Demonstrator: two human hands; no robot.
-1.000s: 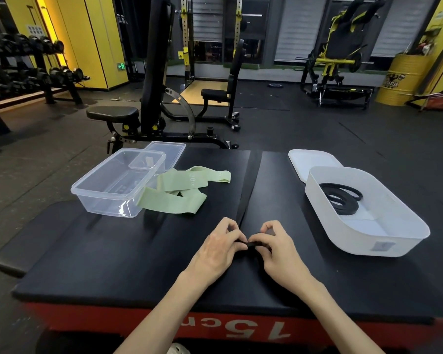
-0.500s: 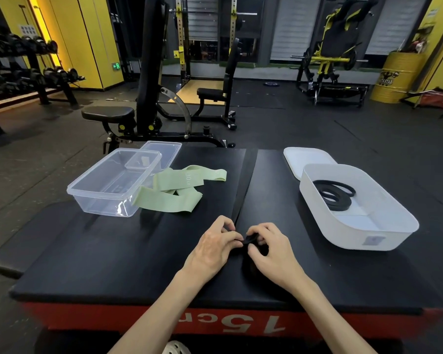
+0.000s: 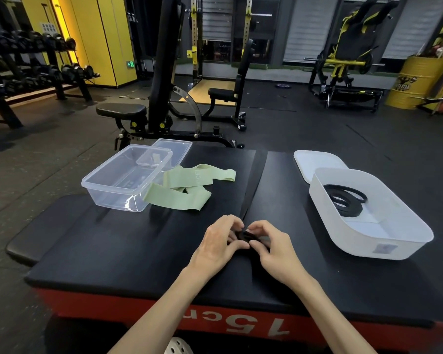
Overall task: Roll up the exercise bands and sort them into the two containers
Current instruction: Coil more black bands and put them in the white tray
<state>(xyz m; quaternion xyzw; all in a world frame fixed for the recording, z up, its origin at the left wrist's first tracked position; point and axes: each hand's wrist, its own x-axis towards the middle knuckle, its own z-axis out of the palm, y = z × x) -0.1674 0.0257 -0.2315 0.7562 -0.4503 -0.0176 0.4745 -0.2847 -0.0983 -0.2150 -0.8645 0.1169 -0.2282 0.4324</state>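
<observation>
1. The left hand point(image 3: 215, 247) and the right hand point(image 3: 276, 254) meet near the front of the black box top point(image 3: 100, 251). Both pinch 1 black band point(image 3: 246, 236) with curled fingers. Its near end is a small roll; the rest lies flat.
2. 1 clear tub point(image 3: 108, 198) sits on the left, green bands point(image 3: 179, 198) just beside it. I cannot count them.
3. 1 white tub point(image 3: 355, 238) on the right holds 2 rolled black bands point(image 3: 347, 204).

Half-rolled black band point(image 3: 247, 236), green bands point(image 3: 182, 198) loose beside clear tub point(image 3: 108, 190), coil point(image 3: 345, 203) in white tub point(image 3: 363, 245)
</observation>
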